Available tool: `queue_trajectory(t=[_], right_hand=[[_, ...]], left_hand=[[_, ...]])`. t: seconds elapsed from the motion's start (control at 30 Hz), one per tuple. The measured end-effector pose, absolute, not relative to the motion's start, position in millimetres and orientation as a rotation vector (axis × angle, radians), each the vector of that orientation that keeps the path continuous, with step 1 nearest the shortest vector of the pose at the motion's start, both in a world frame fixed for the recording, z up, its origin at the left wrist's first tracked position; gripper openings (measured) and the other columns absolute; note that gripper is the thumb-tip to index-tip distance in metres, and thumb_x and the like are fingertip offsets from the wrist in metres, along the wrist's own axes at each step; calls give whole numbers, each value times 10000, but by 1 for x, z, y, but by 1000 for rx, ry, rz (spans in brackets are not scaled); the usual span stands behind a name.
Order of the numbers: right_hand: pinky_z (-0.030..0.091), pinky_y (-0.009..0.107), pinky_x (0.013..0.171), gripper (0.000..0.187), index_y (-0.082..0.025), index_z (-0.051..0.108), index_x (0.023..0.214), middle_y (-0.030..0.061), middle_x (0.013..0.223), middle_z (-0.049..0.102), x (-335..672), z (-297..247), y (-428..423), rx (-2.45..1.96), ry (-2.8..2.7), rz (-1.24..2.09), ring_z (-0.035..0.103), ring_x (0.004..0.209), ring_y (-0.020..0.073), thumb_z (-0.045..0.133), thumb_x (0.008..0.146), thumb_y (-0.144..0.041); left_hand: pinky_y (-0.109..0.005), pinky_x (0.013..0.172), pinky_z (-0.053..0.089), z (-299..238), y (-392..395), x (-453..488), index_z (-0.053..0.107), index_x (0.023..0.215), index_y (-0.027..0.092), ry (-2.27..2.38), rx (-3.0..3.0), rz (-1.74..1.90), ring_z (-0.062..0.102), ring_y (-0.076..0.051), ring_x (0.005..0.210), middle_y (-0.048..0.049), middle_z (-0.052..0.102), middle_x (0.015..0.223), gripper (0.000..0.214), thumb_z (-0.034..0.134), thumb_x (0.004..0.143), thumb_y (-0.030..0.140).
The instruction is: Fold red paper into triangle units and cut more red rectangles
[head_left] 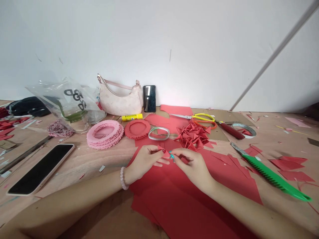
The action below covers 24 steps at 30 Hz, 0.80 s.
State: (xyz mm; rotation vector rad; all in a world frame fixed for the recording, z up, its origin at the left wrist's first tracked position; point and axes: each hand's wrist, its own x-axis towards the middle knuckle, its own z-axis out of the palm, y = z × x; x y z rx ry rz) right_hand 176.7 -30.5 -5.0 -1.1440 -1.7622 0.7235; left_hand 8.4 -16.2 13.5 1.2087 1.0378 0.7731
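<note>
My left hand (143, 162) and my right hand (191, 166) meet above the table, their fingertips pinching a small folded piece of red paper (164, 151) from either side. A pale beaded bracelet (123, 178) circles my left wrist. Beneath both hands lie loose sheets of red paper (189, 212). Just beyond my fingers is a heap of folded red paper triangles (193, 136). A clear plastic band (159, 133) rests a little to the left of that heap.
Left of the band are stacked pink paper rings (104, 134) and a red ring (137, 129). Around them lie a phone (41, 169), a glue stick (132, 117), yellow-handled scissors (191, 116), a green serrated cutter (271, 176), a handbag (119, 98) and a plastic bag (69, 104).
</note>
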Motion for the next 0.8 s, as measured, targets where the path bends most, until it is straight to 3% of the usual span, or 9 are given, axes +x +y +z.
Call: queue_trajectory(t=[0.43, 0.57, 0.8], right_hand=[[413, 231, 507, 166, -190, 578, 761, 29, 710, 586, 180, 1, -30, -917, -2016, 585, 532, 592, 126, 455, 775, -80], [414, 236, 530, 169, -186, 577, 776, 30, 717, 577, 182, 1, -29, -899, -2034, 603, 530, 608, 128, 457, 765, -68], [447, 247, 610, 209, -201, 571, 818, 17, 767, 581, 187, -2, -25, -928, -2022, 826, 543, 679, 135, 463, 729, -45]], left_hand=[[-216, 539, 478, 11, -10, 2, 525, 672, 121, 931, 1121, 677, 652, -166, 603, -62, 657, 625, 210, 509, 790, 295], [-194, 508, 455, 14, -10, 2, 555, 704, 114, 942, 1181, 628, 646, -152, 576, -63, 660, 641, 241, 514, 790, 336], [-179, 519, 454, 13, -10, 1, 610, 733, 115, 945, 1388, 579, 620, -109, 575, -56, 659, 725, 184, 500, 777, 255]])
